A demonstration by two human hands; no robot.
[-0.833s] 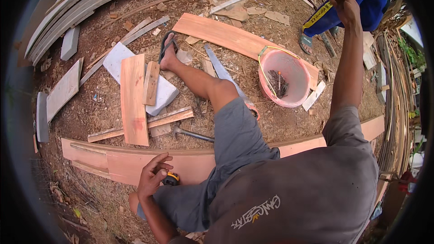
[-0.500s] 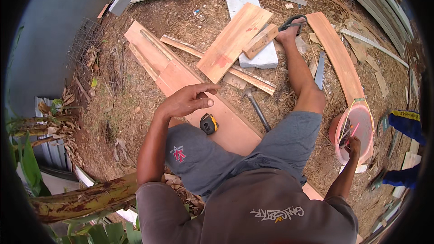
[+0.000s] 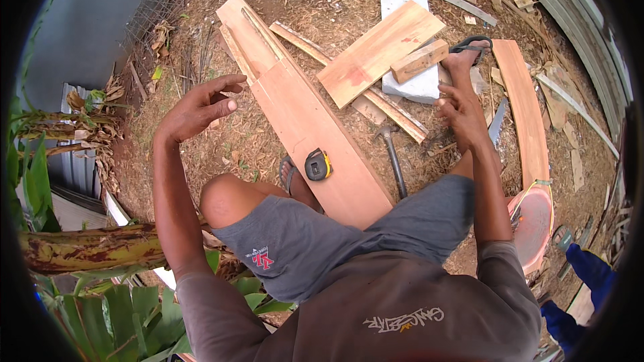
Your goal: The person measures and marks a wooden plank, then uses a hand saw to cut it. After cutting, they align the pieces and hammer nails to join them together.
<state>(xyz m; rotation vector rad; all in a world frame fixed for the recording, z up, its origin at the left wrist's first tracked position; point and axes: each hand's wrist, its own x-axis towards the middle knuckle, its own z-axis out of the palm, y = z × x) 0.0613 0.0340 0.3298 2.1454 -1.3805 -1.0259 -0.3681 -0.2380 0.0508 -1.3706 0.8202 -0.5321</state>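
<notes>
Plank [image 3: 315,134]: long, smooth, reddish wood.
Tape measure [image 3: 317,164]: lay on the plank.
Left hand [image 3: 198,107]: open, empty, beside the plank.
Right hand [image 3: 461,112]: open, near hammer [image 3: 392,157].

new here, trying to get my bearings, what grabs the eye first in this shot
First comes the long reddish plank running up the middle of the sawdust-strewn ground, with a black and yellow tape measure lying on its near end. The left hand is raised open in the air to its left, holding nothing. The right hand is spread low on the right, by a hammer and a white block bearing shorter boards.
</notes>
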